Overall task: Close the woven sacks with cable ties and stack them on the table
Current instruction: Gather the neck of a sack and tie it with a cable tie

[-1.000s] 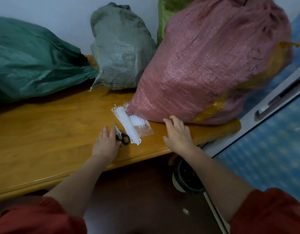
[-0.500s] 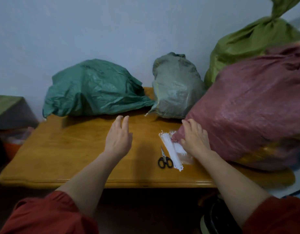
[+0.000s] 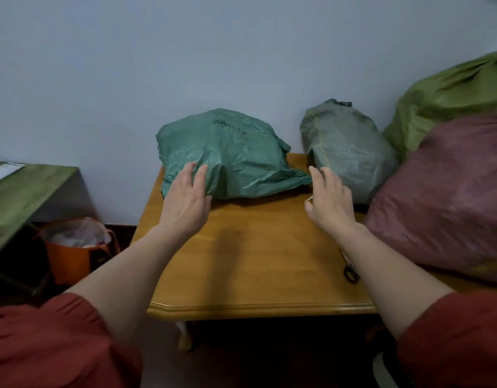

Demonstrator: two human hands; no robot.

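A dark green woven sack lies at the back of the wooden table, with writing on its top. My left hand is open, its fingertips at the sack's front left side. My right hand is open and hovers by the sack's right end, in front of a grey sack. A large pink sack lies at the right, and a light green sack sits behind it. Black-handled scissors peek out beside my right forearm. The cable ties are hidden.
A blue-grey wall runs behind the table. To the left stands a green-topped surface, with an orange bin lined with plastic on the floor beside it. The table's front edge is close to me.
My view swung left and up. Both hands left the scissors and cable ties and moved forward to the dark green sack, the left one reaching its front.
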